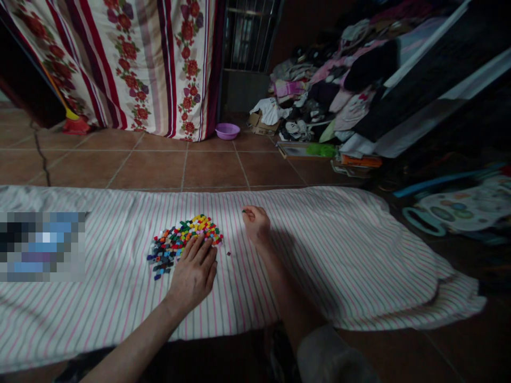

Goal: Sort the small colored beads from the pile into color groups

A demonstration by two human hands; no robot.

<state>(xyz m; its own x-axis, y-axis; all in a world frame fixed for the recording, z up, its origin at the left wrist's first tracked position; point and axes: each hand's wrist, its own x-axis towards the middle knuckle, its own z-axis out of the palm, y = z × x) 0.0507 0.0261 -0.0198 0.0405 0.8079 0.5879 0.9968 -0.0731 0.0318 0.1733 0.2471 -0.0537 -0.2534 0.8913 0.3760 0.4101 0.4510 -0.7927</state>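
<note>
Small coloured blocks point(170, 242) lie in a loose pile on a striped cloth point(351, 260), dark and blue ones on the left, yellow and red ones on the right. My left hand point(195, 266) rests flat with its fingers stretched over the pile's near edge, covering some of the blocks. Off to the right of the pile, my right hand point(256, 223) is closed in a pinch. A tiny dark green piece point(244, 211) shows at its fingertips. One dark block point(229, 254) lies apart on the cloth between my two hands.
Beyond the cloth is a tiled floor point(159, 162) with a purple basin point(227, 131) and a red broom point(77, 125). A floral curtain point(159, 69) hangs behind. Clothes point(319, 90) are heaped at the back right. A blurred-out patch point(42, 247) covers the cloth's left end.
</note>
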